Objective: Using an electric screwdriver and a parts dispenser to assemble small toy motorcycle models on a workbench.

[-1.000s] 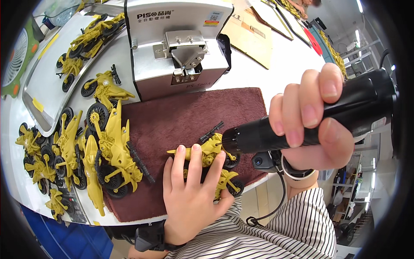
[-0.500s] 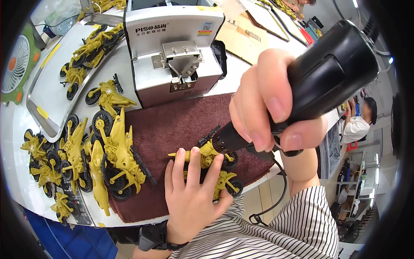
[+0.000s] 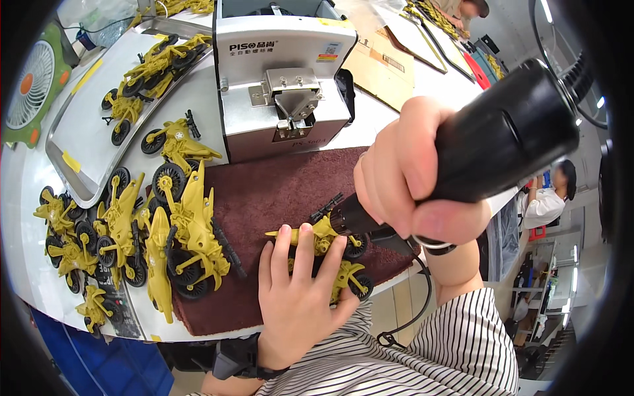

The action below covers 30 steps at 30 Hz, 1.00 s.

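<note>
My left hand (image 3: 297, 297) lies flat with fingers spread on a yellow toy motorcycle (image 3: 325, 245) resting on the dark red mat (image 3: 264, 191) near the table's front edge. My right hand (image 3: 413, 181) grips a black electric screwdriver (image 3: 492, 142), tilted steeply, its tip down on the motorcycle just beyond my left fingertips. The tip itself is hidden behind the toy's parts.
A grey screw-feeder machine (image 3: 284, 72) stands behind the mat. Several yellow toy motorcycles (image 3: 165, 231) are piled on the mat's left and on the white table; more lie on a metal tray (image 3: 112, 105). A green fan (image 3: 33, 79) sits far left. Another person (image 3: 545, 198) is at right.
The screwdriver has swung from nearly level to steeply tilted, and my right hand has come closer to the camera. My left hand stays pressed on the motorcycle.
</note>
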{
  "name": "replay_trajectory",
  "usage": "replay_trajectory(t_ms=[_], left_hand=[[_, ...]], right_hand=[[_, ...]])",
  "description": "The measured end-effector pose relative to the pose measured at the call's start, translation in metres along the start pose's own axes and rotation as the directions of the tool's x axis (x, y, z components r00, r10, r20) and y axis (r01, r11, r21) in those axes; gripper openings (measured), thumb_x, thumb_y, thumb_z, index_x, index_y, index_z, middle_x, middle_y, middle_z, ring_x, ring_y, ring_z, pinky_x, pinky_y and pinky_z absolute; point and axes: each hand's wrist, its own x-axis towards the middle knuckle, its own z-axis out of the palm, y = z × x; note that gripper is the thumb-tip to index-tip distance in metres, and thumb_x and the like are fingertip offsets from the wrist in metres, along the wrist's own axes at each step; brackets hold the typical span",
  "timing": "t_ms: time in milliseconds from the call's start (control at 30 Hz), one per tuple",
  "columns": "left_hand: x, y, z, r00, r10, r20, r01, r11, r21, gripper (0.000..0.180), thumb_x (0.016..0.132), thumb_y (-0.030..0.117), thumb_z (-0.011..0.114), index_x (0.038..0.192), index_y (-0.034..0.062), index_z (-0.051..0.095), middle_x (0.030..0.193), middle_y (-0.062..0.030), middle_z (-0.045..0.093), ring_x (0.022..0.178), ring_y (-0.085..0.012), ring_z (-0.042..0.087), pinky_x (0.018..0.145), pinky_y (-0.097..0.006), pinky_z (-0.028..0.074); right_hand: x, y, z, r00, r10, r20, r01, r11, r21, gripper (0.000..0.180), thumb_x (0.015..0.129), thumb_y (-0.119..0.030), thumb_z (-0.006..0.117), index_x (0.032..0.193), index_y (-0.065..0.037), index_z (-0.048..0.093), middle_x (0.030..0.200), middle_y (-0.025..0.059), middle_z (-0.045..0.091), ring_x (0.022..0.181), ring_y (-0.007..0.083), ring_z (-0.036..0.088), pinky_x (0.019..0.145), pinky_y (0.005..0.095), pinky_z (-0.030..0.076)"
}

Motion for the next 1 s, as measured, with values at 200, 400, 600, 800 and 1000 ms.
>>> replay_trajectory(t_ms=[200,400,600,800,1000], left_hand=[[-0.002,-0.002,0.003,1.0,-0.006,0.009,0.006,1.0,0.016,0.058,0.059,0.028,0.063,0.117,0.0176,0.063,0.121,-0.0204,0.048,0.116,-0.042,0.041,0.093,-0.052,0.039],[-0.002,-0.003,0.004,1.0,-0.004,0.004,0.004,1.0,0.011,0.058,0.059,0.029,0.064,0.116,0.018,0.063,0.121,-0.0202,0.048,0.116,-0.0416,0.041,0.094,-0.051,0.039],[-0.003,-0.002,0.002,1.0,-0.017,0.002,0.017,1.0,0.009,0.054,0.059,0.029,0.064,0.111,0.0167,0.065,0.123,-0.02,0.048,0.117,-0.0406,0.04,0.094,-0.05,0.039],[-0.004,-0.003,0.003,1.0,-0.023,0.0,0.023,1.0,-0.003,0.052,0.061,0.03,0.062,0.112,0.0167,0.065,0.122,-0.0192,0.049,0.118,-0.0394,0.04,0.094,-0.052,0.039],[-0.002,-0.004,0.003,1.0,-0.02,0.002,0.02,1.0,0.004,0.055,0.058,0.028,0.064,0.112,0.0168,0.065,0.122,-0.0198,0.048,0.116,-0.0407,0.041,0.094,-0.051,0.039]], right_hand=[[-0.006,0.0,0.013,0.968,-0.01,-0.249,-0.029,0.988,-0.153,0.025,0.07,-0.003,0.063,0.086,-0.007,0.044,0.06,0.0036,0.051,0.045,0.012,0.047,0.049,0.0266,0.04],[-0.015,-0.002,0.016,0.931,-0.022,-0.365,-0.054,0.979,-0.198,0.029,0.072,-0.008,0.063,0.095,-0.005,0.045,0.068,0.0056,0.052,0.048,0.0129,0.049,0.052,0.0277,0.041],[-0.029,-0.003,0.009,0.948,-0.193,-0.255,0.149,0.972,-0.182,0.032,0.079,-0.01,0.062,0.106,-0.005,0.045,0.094,0.0097,0.053,0.054,0.0158,0.055,0.057,0.0313,0.044],[-0.02,-0.002,0.013,0.951,-0.171,-0.26,0.123,0.974,-0.189,0.066,0.081,-0.046,0.057,0.123,0.0,0.037,0.104,0.0127,0.052,0.057,0.0177,0.057,0.056,0.0323,0.044],[-0.02,0.012,0.011,0.864,-0.301,-0.403,0.267,0.953,-0.14,0.087,0.086,-0.064,0.044,0.137,0.003,0.026,0.121,0.0171,0.048,0.059,0.0183,0.056,0.054,0.0327,0.044]])
